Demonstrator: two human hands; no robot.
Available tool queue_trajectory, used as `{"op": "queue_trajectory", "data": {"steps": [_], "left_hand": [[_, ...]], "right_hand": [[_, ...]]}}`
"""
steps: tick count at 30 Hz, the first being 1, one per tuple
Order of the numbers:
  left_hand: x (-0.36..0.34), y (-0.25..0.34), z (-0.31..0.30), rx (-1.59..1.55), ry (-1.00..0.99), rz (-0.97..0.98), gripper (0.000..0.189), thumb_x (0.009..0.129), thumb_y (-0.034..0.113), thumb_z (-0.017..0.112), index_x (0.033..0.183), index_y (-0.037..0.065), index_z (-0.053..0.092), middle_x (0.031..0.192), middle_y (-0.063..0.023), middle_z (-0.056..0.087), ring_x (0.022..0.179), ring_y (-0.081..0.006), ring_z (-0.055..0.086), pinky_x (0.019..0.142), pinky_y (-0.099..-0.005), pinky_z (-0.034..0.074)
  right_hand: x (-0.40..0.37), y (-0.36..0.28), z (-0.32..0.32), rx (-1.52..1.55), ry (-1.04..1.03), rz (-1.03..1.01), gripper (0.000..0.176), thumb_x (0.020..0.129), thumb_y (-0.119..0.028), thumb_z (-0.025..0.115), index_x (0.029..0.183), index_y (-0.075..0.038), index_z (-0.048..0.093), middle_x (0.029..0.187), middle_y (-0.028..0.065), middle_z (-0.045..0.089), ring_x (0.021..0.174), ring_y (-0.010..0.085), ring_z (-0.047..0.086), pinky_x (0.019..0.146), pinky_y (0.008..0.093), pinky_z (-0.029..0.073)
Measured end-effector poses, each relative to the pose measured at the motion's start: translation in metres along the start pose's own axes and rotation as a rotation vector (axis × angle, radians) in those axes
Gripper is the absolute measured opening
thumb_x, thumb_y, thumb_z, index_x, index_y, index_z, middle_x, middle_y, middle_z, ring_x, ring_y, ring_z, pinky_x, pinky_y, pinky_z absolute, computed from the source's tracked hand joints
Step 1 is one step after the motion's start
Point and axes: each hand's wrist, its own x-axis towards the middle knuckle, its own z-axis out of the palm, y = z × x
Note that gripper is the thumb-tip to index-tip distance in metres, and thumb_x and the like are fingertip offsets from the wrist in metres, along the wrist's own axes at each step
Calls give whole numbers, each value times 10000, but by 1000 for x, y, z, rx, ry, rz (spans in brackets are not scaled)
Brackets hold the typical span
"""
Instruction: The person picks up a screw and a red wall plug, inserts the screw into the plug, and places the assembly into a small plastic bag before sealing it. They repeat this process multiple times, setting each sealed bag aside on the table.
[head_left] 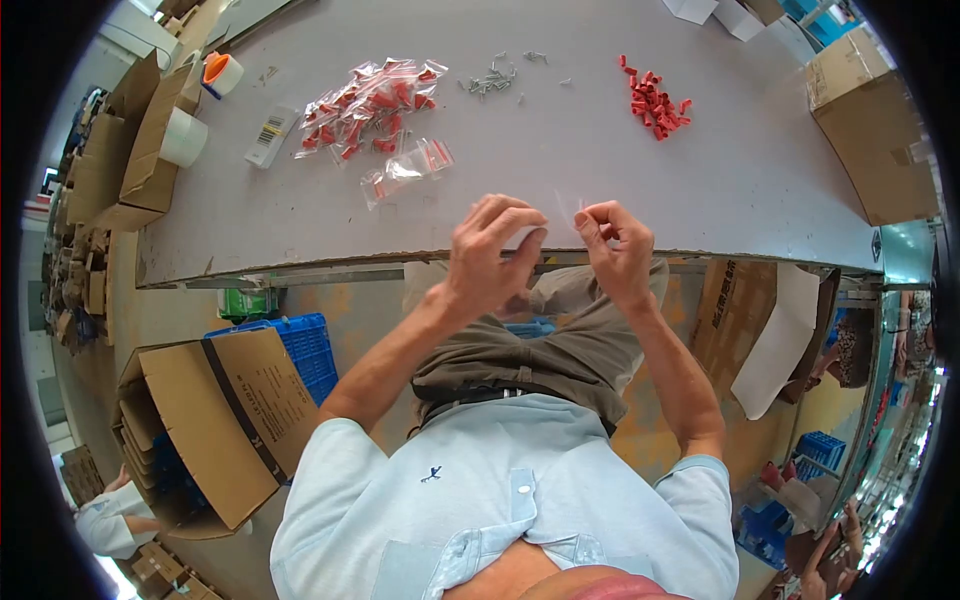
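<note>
Both my hands hover over the near edge of the grey table (700,190). Between them is a small clear plastic bag (566,213), hard to see. My left hand (490,255) pinches one side of it with curled fingers. My right hand (615,245) pinches the other side. Further back lie a pile of filled bags with red pieces (370,108), two more filled bags (405,170), a scatter of small grey screws (492,78) and a heap of loose red plastic pieces (655,100).
Tape rolls (185,135) and a white labelled strip (270,135) sit at the table's far left. Cardboard boxes stand at the right (870,130) and on the floor at the left (215,420), beside a blue crate (310,350). Another person crouches at the lower left (110,520).
</note>
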Motion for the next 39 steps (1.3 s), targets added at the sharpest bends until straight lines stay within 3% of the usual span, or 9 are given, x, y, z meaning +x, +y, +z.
{"op": "queue_trajectory", "data": {"steps": [1, 9, 16, 23, 28, 34, 36, 37, 39], "left_hand": [[-1, 5, 8, -89, 23, -88, 205, 823, -7, 786, 1017, 30, 731, 985, -105, 720, 921, -272, 699, 796, -379, 559], [6, 15, 42, -410, 9, -403, 240, 924, -58, 704, 1157, -19, 744, 1102, -116, 734, 980, -168, 716, 868, -287, 592], [13, 19, 49, -391, 21, -412, 222, 886, -11, 746, 1107, 5, 762, 1026, -133, 755, 921, -223, 742, 827, -342, 599], [14, 4, 56, -261, -30, -374, 192, 845, 6, 797, 1020, 0, 717, 977, -83, 728, 897, -165, 710, 828, -313, 589], [19, -3, 49, -244, -58, -296, 185, 829, -13, 778, 994, 7, 696, 921, -71, 734, 868, -158, 715, 795, -312, 592], [21, -8, 46, -360, -57, -391, 127, 893, -28, 722, 1016, -12, 693, 918, -87, 751, 832, -154, 736, 780, -301, 611], [25, -11, 42, -682, -92, -702, 112, 919, -23, 708, 1029, -28, 690, 923, -101, 747, 836, -161, 738, 789, -296, 622], [27, -12, 38, -684, -88, -702, 112, 919, -23, 708, 1029, -28, 690, 923, -101, 747, 836, -161, 738, 789, -296, 622], [33, -14, 32, -827, -191, -794, 124, 922, -11, 717, 1041, -33, 687, 932, -115, 745, 844, -171, 741, 786, -294, 628]], "right_hand": [[2, -3, 0, 162, 4, 224, 124, 983, -118, 731, 927, -10, 712, 780, 38, 697, 640, 92, 599, 570, 264, 494], [-2, 0, 10, 274, 107, 195, 174, 1018, -163, 699, 1004, 4, 742, 813, 60, 737, 658, 70, 612, 572, 251, 500], [-3, -7, -3, 186, 37, 144, 315, 1074, -271, 614, 1104, 19, 733, 954, 146, 745, 833, 197, 700, 670, 326, 550], [-5, -15, -6, -19, -4, -50, 539, 1083, -469, 539, 1221, 22, 713, 1080, 188, 715, 995, 287, 694, 780, 380, 565], [-9, -22, -7, 265, -75, 190, 585, 1072, -515, 543, 1301, 0, 697, 1167, 165, 688, 1011, 251, 682, 805, 356, 563], [-8, -18, -12, 247, -102, 209, 424, 1024, -375, 688, 1295, -50, 715, 1174, 133, 684, 1006, 199, 664, 799, 325, 544], [1, -12, -26, 31, 1, 100, 399, 1002, -335, 721, 1277, -46, 718, 1177, 128, 686, 1003, 187, 670, 798, 320, 538], [6, -10, -31, -184, 102, -4, 377, 981, -295, 755, 1259, -42, 721, 1181, 122, 688, 1000, 174, 676, 798, 315, 533], [21, -8, -33, -125, 120, -29, 355, 972, -285, 767, 1223, -38, 724, 1157, 107, 696, 980, 162, 674, 792, 315, 530]]}}
